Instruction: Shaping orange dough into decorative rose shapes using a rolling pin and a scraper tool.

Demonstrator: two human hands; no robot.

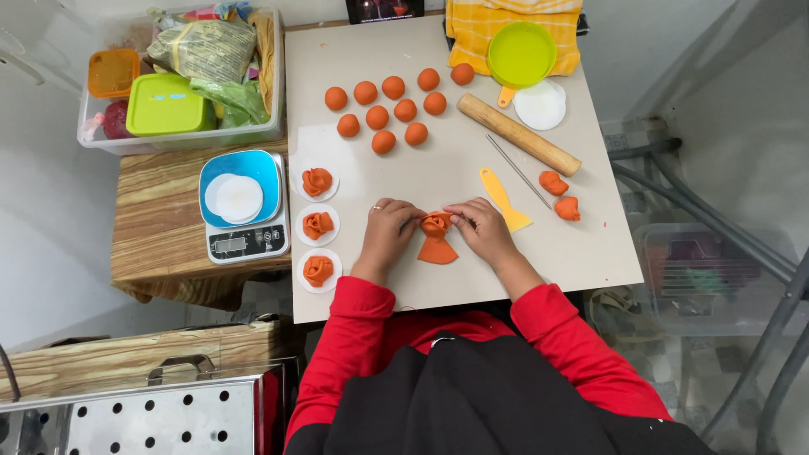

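Head view looks straight down on a pale work board (590, 253) where both hands meet at one piece of orange dough. That dough flower (436, 236) lies near the board's front edge, its rolled top pinched between the two hands and a flat tail fanning out toward the person.

Counts: ten orange dough balls (393, 110) sit in loose rows at the far middle of the board. Three finished dough roses (318, 226) stand in a column at the left edge, each on its own white paper round. Two small dough scraps (560, 195) lie to the right, near a thin metal rod (517, 171). One wooden rolling pin (518, 134) lies diagonally beyond the rod, one yellow scraper (503, 199) lies just beside the right hand, and one lime-green lid (522, 54) rests on a yellow checked cloth (472, 25). A blue kitchen scale (243, 206) on the wooden side table carries a stack of white rounds.

The left hand (389, 232) lies knuckles up, a ring on one finger, fingertips curled in and touching the flower's left side. The right hand (481, 226) mirrors it, fingers bent and pinching the flower's right side. Both red-sleeved forearms angle inward from the body, wrists low over the board.
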